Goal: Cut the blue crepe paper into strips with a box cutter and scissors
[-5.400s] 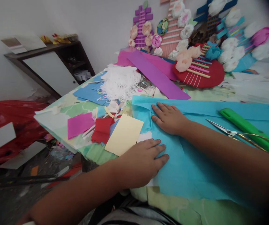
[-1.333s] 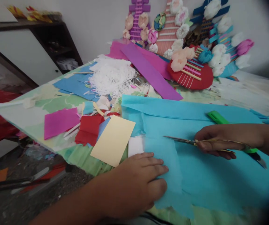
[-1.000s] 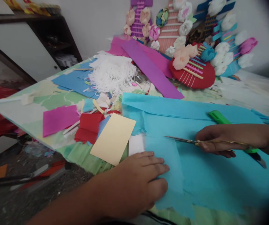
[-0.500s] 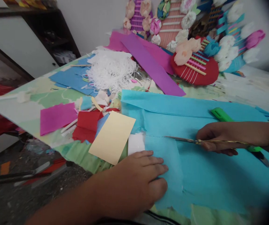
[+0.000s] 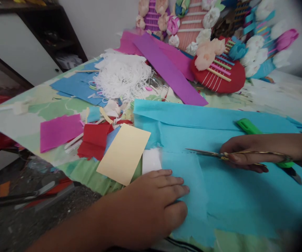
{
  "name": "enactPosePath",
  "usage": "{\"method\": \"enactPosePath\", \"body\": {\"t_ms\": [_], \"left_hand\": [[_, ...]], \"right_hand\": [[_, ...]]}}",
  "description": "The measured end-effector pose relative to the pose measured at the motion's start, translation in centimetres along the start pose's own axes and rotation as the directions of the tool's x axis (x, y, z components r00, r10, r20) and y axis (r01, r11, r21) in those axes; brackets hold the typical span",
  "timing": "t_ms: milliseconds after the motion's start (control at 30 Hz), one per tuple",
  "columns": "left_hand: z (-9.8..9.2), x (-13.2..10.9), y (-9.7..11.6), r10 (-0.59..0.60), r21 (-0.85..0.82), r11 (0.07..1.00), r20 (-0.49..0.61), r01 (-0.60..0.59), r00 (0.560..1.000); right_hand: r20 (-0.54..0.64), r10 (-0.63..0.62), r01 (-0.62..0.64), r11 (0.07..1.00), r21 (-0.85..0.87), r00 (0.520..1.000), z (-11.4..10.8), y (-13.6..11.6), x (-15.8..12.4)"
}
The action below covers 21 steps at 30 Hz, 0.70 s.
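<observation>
Scissors (image 5: 206, 153) move from the blue paper (image 5: 240, 199) into the right hand (image 5: 256, 142)

Beside the green cutter (image 5: 248, 126) in the earliest view, they are now gripped at the handle by the right hand, just over the paper; that suggests the work has turned from smoothing to cutting. The left hand (image 5: 160, 201) lies flat on the paper's left part, fingers slightly apart, gripping nothing visible. The blades look close together and point left across the counter (image 5: 67, 110); their long axis runs nearly sideways, gold handle to the right.
</observation>
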<state>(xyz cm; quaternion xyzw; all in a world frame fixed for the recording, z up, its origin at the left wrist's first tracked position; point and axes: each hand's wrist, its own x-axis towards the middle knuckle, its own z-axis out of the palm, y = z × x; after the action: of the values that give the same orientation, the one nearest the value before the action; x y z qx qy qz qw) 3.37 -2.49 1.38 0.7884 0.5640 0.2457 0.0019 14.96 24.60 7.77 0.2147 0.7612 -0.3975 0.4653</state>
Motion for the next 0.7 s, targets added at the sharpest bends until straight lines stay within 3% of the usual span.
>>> {"method": "enactPosePath", "body": {"t_ms": [300, 700], "left_hand": [[-0.38, 0.02, 0.09, 0.004, -0.024, 1.0, -0.029, -0.005, 1.0], [-0.16, 0.12, -0.09, 0.003, -0.046, 0.999, -0.085, -0.006, 0.996]], "right_hand": [[0.024, -0.067, 0.066, 0.997, 0.047, 0.997, -0.03, 0.93, 0.47], [0.016, -0.028, 0.028, 0.999, 0.02, 0.999, -0.03, 0.82, 0.82]]}}
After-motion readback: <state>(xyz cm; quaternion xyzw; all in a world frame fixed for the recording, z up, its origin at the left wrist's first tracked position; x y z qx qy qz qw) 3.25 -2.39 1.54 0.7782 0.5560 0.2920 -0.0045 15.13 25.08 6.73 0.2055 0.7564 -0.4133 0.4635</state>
